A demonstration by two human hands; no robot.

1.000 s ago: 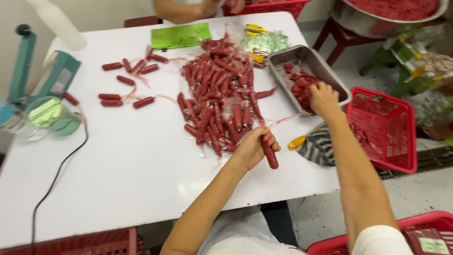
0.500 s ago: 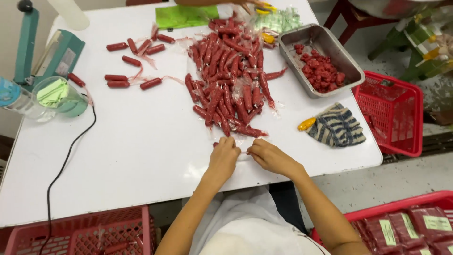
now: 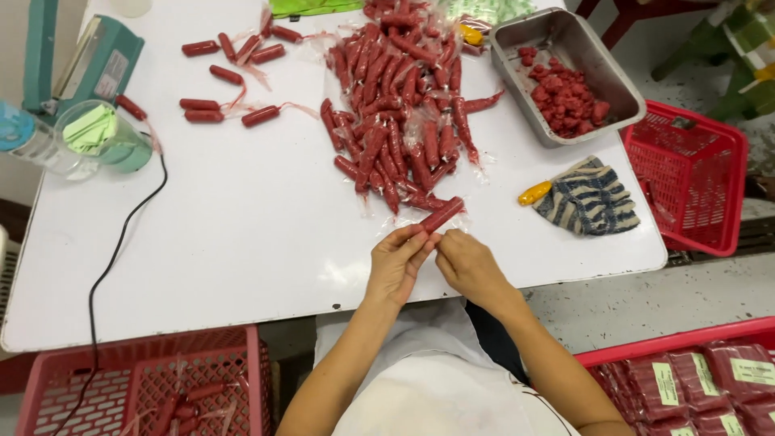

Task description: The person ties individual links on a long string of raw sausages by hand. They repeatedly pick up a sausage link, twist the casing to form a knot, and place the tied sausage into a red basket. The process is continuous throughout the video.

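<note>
At the near edge of the white table point(image 3: 242, 242), my left hand point(image 3: 400, 262) and my right hand point(image 3: 467, 265) meet on one red sausage-shaped roll in clear plastic wrap point(image 3: 441, 215). Both pinch its near end, and the roll points away to the upper right. Just beyond it lies a large pile of the same wrapped red rolls point(image 3: 404, 121). Several more lie scattered at the upper left point(image 3: 230, 81).
A metal tray with red filling pieces point(image 3: 565, 81) sits at the right rear. A striped cloth point(image 3: 588, 199) and a yellow-handled tool point(image 3: 534, 193) lie beside it. A heat sealer point(image 3: 81, 60), a plastic cup point(image 3: 105, 133) and a black cable point(image 3: 113, 258) occupy the left. Red baskets point(image 3: 690, 173) point(image 3: 145, 383) flank the table.
My right hand left the metal tray and came back to the near edge. Both hands now hold one wrapped roll together, lifted slightly off the pile's front.
</note>
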